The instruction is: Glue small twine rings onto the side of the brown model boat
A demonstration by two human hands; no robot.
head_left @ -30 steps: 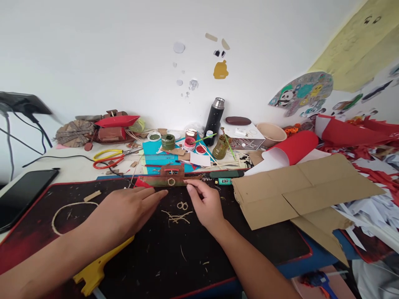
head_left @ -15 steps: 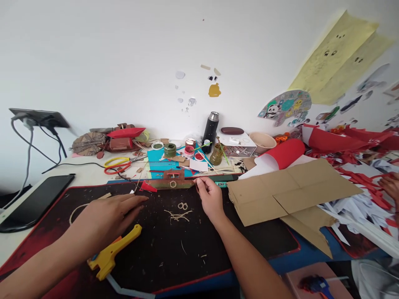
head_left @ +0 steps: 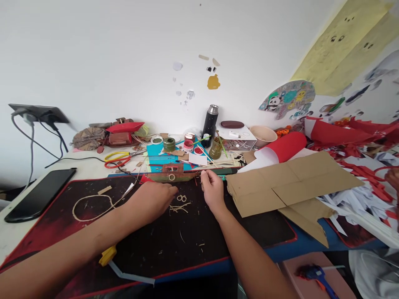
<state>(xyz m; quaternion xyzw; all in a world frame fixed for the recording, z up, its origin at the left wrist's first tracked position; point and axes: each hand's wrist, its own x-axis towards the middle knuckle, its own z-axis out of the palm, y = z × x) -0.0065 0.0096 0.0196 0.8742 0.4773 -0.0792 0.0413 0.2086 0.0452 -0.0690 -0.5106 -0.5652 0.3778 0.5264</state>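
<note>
A small model boat [head_left: 171,176], green below with a brown cabin and a ring on its side, lies along the mat's back edge. My right hand [head_left: 213,191] pinches its right end between thumb and fingers. Fingers together, my left hand [head_left: 156,200] hovers over the mat just left of two small string rings [head_left: 181,198] and several short cut strings [head_left: 180,207]; whether it holds anything is hidden. My left forearm covers most of a yellow glue gun [head_left: 107,256]. A loop of twine [head_left: 74,207] lies to the left.
Paint jars [head_left: 169,144], a black flask [head_left: 210,124] and red-yellow scissors [head_left: 116,159] stand or lie behind. Cardboard [head_left: 293,178] covers the right side, beside paper scraps. A phone [head_left: 40,195] is at left. Another person's hand shows at the right edge.
My left hand has moved right, toward the string rings, uncovering the twine loop and covering more of the yellow glue gun. My right hand stays at the boat's end. The view has shifted slightly.
</note>
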